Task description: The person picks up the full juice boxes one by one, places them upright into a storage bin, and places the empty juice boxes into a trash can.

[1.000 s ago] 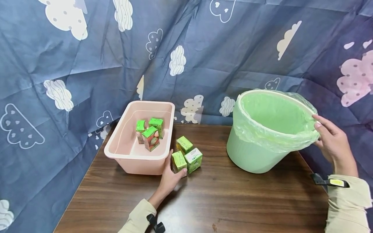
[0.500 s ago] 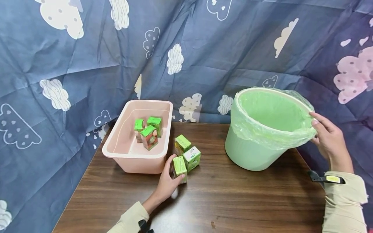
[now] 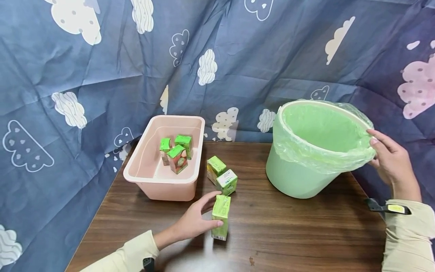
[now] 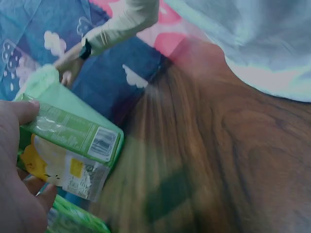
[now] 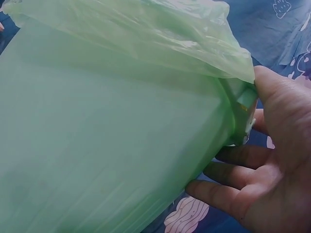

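Observation:
A small green drink carton [image 3: 221,217] is held in my left hand [image 3: 194,223], pinched between thumb and fingers. In the left wrist view the carton [image 4: 73,143] shows a barcode and a yellow picture, and its shadow lies apart from it on the table, so it is raised. Two more green cartons [image 3: 227,183] stand together just behind that hand. On the right, my right hand [image 3: 392,160] grips the rim of a light green bin [image 3: 292,181] lined with a thin green bag [image 3: 316,160]. The right wrist view shows its thumb [image 5: 272,87] at the bag's edge.
A pink plastic tub [image 3: 163,189] stands at the left with several green-topped cartons [image 3: 177,160] inside. Brown wooden table [image 3: 272,234] lies under everything. A dark blue cloth [image 3: 244,49] with clouds hangs behind the tub and bin.
My left hand has drawn one carton away from the other two, towards me and slightly right, lifting it. My right hand stays on the bin's rim.

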Demonstrator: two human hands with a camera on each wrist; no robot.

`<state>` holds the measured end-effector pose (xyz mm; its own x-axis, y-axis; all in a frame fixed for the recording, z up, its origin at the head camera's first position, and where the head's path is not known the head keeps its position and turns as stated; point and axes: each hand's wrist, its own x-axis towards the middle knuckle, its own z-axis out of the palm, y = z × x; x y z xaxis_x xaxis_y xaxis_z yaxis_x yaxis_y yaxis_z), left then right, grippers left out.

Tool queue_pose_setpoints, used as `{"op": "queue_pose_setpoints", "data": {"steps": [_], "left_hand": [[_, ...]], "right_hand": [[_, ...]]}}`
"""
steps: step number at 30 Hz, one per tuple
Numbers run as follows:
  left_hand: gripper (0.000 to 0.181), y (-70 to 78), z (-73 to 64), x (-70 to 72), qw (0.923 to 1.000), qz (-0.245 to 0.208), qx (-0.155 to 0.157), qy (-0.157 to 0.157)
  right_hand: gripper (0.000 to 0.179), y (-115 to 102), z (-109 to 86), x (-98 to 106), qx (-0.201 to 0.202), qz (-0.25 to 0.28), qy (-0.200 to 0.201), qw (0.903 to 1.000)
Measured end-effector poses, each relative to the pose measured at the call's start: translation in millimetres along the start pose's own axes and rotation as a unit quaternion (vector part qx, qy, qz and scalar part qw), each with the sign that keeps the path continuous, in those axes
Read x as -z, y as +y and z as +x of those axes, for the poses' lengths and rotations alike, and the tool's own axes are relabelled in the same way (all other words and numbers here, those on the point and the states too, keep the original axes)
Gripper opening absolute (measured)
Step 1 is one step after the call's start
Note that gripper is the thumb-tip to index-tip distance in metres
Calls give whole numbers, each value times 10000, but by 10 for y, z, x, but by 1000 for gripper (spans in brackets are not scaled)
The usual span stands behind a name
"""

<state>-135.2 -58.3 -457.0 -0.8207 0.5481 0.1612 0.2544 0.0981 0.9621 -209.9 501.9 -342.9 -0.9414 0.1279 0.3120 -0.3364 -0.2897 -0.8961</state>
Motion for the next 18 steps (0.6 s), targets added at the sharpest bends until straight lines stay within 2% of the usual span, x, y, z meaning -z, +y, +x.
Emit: {"op": "queue_pose_setpoints", "data": {"steps": [4, 8, 12, 18], "left_hand": [[77, 151, 76, -24, 9994, 29, -135, -330], [78, 268, 208, -33, 9979, 42, -296, -579], [79, 382, 374, -16, 9968, -5, -358, -715], [79, 592, 641, 27, 9943, 136, -655, -828]], "right_hand": [[37, -28, -12, 4, -82, -63, 58, 9999], [37, -37, -24, 4, -121, -129, 98, 9998], [37, -40, -24, -3, -147, -127, 137, 9997], [37, -41, -19, -10, -143, -9, 94, 9999]]}}
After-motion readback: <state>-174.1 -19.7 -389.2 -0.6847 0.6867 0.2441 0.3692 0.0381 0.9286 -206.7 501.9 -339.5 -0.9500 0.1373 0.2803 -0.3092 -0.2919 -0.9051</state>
